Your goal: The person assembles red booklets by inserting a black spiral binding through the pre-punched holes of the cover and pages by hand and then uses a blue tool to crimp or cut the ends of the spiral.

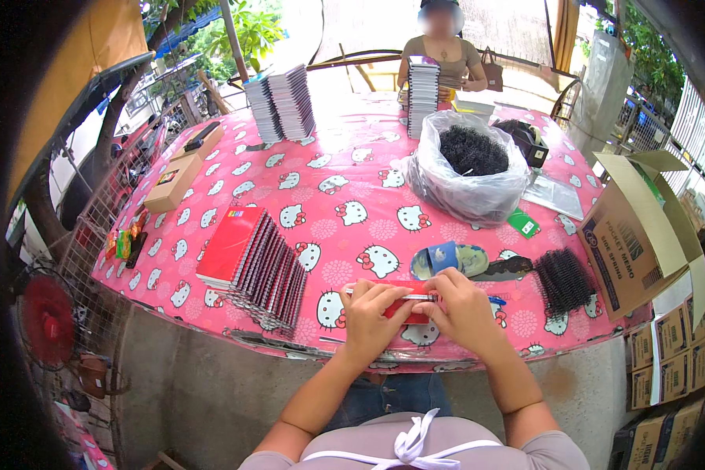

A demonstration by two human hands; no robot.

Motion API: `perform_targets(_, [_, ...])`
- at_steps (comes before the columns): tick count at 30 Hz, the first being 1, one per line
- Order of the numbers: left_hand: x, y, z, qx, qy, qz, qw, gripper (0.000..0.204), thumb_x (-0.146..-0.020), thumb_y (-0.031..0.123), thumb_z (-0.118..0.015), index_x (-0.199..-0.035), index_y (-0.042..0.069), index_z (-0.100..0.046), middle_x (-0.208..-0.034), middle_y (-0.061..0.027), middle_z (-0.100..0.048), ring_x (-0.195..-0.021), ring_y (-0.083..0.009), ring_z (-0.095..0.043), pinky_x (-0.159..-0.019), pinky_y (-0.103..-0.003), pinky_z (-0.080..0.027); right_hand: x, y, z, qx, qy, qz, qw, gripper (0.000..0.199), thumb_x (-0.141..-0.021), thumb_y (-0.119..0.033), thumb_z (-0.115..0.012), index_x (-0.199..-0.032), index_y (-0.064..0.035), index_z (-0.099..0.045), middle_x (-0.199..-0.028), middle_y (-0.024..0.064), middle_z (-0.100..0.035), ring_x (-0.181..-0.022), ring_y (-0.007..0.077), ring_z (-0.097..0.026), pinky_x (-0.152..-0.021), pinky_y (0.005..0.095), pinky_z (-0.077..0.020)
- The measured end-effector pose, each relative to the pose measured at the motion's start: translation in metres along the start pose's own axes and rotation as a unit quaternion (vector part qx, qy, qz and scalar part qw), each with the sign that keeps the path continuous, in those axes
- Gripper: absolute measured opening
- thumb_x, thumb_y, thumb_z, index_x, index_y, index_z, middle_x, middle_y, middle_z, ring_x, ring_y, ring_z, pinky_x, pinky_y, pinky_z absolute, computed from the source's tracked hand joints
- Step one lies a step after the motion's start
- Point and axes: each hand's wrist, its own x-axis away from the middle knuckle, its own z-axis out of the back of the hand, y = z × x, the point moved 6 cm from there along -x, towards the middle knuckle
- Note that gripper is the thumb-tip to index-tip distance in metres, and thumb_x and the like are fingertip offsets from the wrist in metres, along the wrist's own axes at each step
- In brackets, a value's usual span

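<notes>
At the table's front edge, a red notebook point(409, 287) lies between my two hands, its long bound edge running left to right. My left hand point(374, 312) has its fingers closed on the left part of that edge. Pressing together at the right part, the fingers and thumb of my right hand point(460, 307) grip it too. A thin coil along the edge is mostly hidden by my fingers. Just beyond lies a blue patterned slipper point(446, 259). Black spiral binding coils point(562, 282) are heaped right of my right hand, near a blue pen-like item point(497, 300).
Left of my hands stands a leaning stack of red spiral notebooks point(251, 262). An open cardboard box point(634, 235) sits at the right edge. Farther back are a plastic bag point(458, 192) of black coils, notebook stacks point(282, 106) and a person point(446, 59) across the table.
</notes>
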Motion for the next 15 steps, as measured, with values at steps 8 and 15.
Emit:
perform_targets(8, [0.005, -0.001, 0.008, 0.003, 0.013, -0.012, 1.000, 0.018, -0.069, 0.023, -0.078, -0.083, 0.014, -0.071, -0.077, 0.0026, -0.067, -0.075, -0.0158, -0.054, -0.081, -0.037, -0.031, -0.006, 0.023, -0.012, -0.025, -0.015, -0.033, 0.999, 0.016, -0.079, -0.013, -0.067, -0.080, 0.0002, -0.059, -0.077, 0.0137, -0.056, -0.067, 0.0325, -0.057, -0.060, 0.0399, -0.0458])
perform_targets(15, [-0.009, 0.002, 0.009, 0.019, -0.011, -0.025, 0.999, 0.022, -0.068, 0.025, -0.079, -0.084, 0.013, -0.072, -0.080, -0.0001, -0.068, -0.079, -0.0167, -0.056, -0.083, -0.037, -0.033, -0.004, 0.171, -0.017, 0.157, -0.146, -0.021, 0.976, 0.038, -0.076, -0.027, -0.068, -0.104, -0.0047, -0.055, -0.091, 0.0181, -0.065, -0.083, 0.0359, -0.063, -0.071, 0.0442, -0.0504])
